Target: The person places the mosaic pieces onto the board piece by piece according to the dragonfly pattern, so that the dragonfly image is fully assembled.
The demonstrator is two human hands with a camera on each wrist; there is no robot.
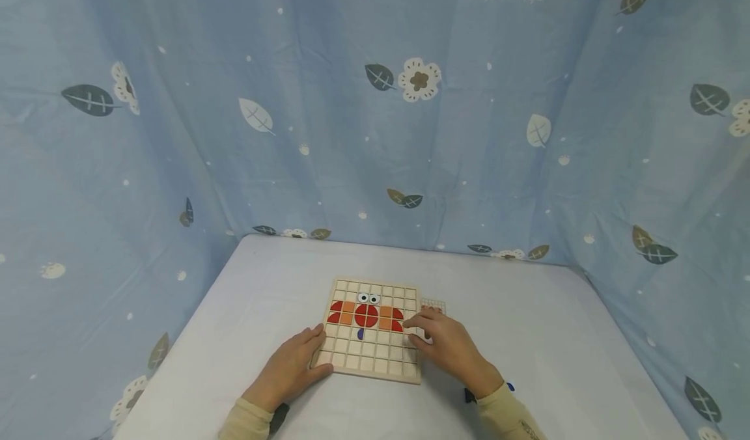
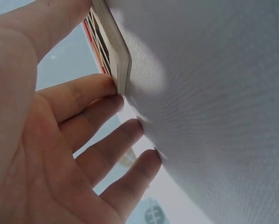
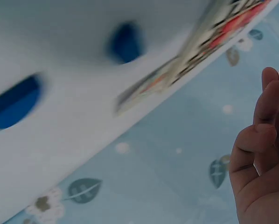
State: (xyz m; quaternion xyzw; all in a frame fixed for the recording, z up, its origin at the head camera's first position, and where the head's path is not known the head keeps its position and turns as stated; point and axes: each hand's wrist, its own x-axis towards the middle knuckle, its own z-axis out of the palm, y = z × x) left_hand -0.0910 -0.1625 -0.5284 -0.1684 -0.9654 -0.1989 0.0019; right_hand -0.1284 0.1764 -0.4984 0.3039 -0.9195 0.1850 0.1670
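Observation:
A square wooden grid board [image 1: 375,364] lies on the white table, with red, orange and white eye tiles forming a crab-like figure. One blue rounded tile [image 1: 360,334] sits below the red circle [image 1: 366,316]. My left hand [image 1: 295,367] rests against the board's near left corner, thumb at the near edge and fingers along the left side; the left wrist view shows these fingers nearly straight. Over the board's right edge is my right hand [image 1: 448,343], fingers loosely bent near the red tiles. No tile shows between its fingers in the right wrist view.
A small gridded pattern card [image 1: 435,304] lies right of the board, partly behind my right hand. Loose blue pieces [image 3: 125,43] are on the table, some beside my right forearm. A blue leaf-print curtain [image 1: 410,134] surrounds the table.

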